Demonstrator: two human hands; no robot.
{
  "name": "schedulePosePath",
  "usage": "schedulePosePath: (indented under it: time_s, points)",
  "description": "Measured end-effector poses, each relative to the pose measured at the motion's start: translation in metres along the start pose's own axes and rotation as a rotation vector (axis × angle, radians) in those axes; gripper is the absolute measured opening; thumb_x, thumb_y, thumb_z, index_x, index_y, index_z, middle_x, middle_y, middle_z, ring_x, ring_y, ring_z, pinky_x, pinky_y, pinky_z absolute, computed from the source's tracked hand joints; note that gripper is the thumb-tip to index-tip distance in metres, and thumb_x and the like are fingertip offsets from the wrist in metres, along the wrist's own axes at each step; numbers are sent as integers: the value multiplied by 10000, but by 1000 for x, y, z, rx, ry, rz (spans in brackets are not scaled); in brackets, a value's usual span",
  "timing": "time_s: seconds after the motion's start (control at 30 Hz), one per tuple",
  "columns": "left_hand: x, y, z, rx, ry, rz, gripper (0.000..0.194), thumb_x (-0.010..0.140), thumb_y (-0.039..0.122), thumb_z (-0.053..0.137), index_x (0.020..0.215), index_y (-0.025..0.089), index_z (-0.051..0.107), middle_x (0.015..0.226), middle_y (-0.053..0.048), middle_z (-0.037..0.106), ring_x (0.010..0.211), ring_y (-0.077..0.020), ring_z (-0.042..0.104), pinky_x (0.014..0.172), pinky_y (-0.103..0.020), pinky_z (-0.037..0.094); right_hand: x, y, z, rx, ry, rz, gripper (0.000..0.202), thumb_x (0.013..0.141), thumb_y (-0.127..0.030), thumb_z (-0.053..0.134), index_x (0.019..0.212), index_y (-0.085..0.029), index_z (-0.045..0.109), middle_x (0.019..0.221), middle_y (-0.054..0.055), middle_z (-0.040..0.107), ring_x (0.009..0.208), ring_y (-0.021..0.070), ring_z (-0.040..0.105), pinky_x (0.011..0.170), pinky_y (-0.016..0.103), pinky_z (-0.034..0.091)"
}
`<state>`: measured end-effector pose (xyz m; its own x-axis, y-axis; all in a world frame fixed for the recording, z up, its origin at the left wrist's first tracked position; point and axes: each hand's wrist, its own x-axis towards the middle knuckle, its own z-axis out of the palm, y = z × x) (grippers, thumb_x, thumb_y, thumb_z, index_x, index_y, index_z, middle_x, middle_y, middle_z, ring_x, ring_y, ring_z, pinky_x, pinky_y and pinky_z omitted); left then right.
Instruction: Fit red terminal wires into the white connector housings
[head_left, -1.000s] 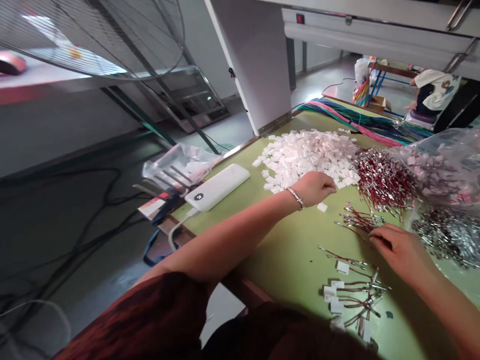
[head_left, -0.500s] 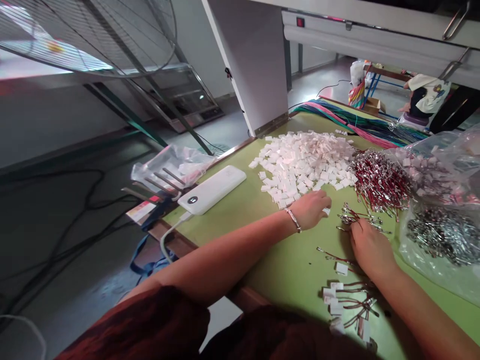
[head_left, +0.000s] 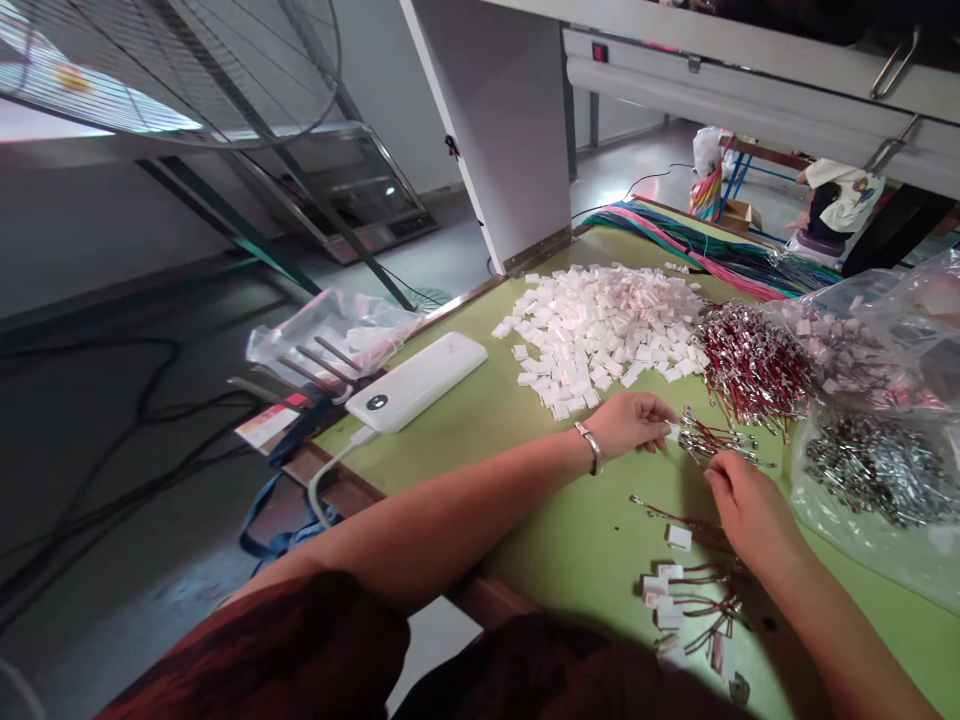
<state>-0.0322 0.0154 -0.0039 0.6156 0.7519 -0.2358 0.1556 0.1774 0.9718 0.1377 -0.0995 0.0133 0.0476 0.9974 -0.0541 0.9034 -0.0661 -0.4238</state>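
Note:
Between the fingertips of my left hand (head_left: pixel 636 422) is a small white connector housing (head_left: pixel 673 432), close to a loose bunch of short crimped wires (head_left: pixel 716 440). My right hand (head_left: pixel 750 505) pinches at the near edge of that bunch, apparently on a wire whose length is mostly hidden. Left of the bunch lies a heap of white connector housings (head_left: pixel 600 320). Behind it is a pile of red wires with metal terminals (head_left: pixel 754 365). Nearer my body, several housings with wires in them (head_left: pixel 670 612) rest on the green tabletop (head_left: pixel 555 540).
A white power bank (head_left: pixel 420 382) with a cable lies at the table's left edge, beside a plastic bag (head_left: pixel 330 335). Clear bags (head_left: pixel 877 450) of metal terminals and housings stand right. Long coloured wires (head_left: pixel 675 240) run along the back. Another person (head_left: pixel 840 205) sits far off.
My left hand has moved right with the white housing, from beside the heap to the wire bunch. My right hand has drawn back slightly from the bunch.

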Motion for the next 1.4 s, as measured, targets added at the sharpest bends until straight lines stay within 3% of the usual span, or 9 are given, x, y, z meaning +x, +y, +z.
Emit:
schedulePosePath:
  time_s: [0.23, 0.5, 0.73, 0.8, 1.03, 1.17, 1.23, 1.3, 1.4]
  points:
    - [-1, -8, 11, -382, -127, -19, 170, 708, 125, 731, 847, 94, 638, 638, 3, 674, 566, -71, 623, 541, -178, 482, -1, -1, -7, 686, -200, 109, 218, 845, -388, 456, 768, -197, 528, 524, -63, 422, 489, 100, 386, 472, 222, 310]
    - [-3, -7, 7, -283, -264, 82, 103, 748, 102, 682, 843, 105, 643, 672, 6, 671, 573, -54, 606, 586, -182, 505, -1, 1, -5, 1143, -516, 415, 321, 737, -495, 600, 754, -184, 520, 433, -123, 306, 364, 31, 141, 380, 209, 69]
    - [-20, 13, 4, 309, -320, 656, 72, 813, 116, 624, 847, 143, 682, 838, -66, 697, 795, -109, 630, 784, -239, 522, -1, 10, -9, 1181, -669, 495, 301, 674, -438, 678, 698, -189, 510, 392, -135, 269, 348, 19, 115, 359, 201, 51]
    - [-22, 15, 6, 347, -335, 704, 73, 821, 111, 614, 840, 128, 682, 833, -75, 698, 798, -115, 634, 790, -236, 519, -2, 9, -8, 1185, -659, 475, 310, 685, -453, 679, 711, -191, 515, 396, -133, 271, 349, 22, 121, 360, 201, 61]
    - [-18, 1, 19, 110, -310, 336, 79, 831, 153, 610, 876, 107, 655, 750, -35, 679, 574, -65, 610, 588, -177, 525, -4, -1, 3, 1038, -454, 341, 449, 725, -622, 601, 722, -181, 518, 436, -101, 345, 392, 43, 213, 395, 209, 122]
    - [-19, 18, 8, 298, -330, 465, 127, 823, 172, 609, 915, 120, 679, 812, -57, 694, 711, -108, 643, 697, -212, 517, -5, -7, -3, 854, -395, 239, 402, 809, -570, 508, 667, -195, 479, 428, -79, 401, 413, 64, 273, 435, 221, 204]
    - [-25, 36, -14, 515, -417, 457, 359, 805, 215, 640, 1158, 158, 603, 861, -47, 697, 758, -127, 644, 733, -231, 502, -7, -10, -10, 689, -442, 174, 344, 847, -469, 478, 633, -200, 470, 426, -65, 437, 429, 77, 327, 473, 229, 261]
    - [-33, 52, -45, 849, -206, 302, 622, 740, 316, 706, 1301, 179, 474, 926, -61, 682, 797, -168, 636, 749, -275, 492, -11, -14, -18, 510, -518, 102, 292, 836, -375, 490, 604, -198, 487, 454, -48, 477, 457, 88, 379, 488, 236, 280]
    - [-43, 63, -90, 1319, 125, -102, 686, 680, 405, 715, 1264, 148, 464, 1115, -139, 602, 983, -276, 585, 826, -361, 464, -15, -17, -26, 302, -597, -31, 242, 804, -309, 522, 597, -192, 562, 528, -29, 522, 500, 97, 417, 474, 240, 264]
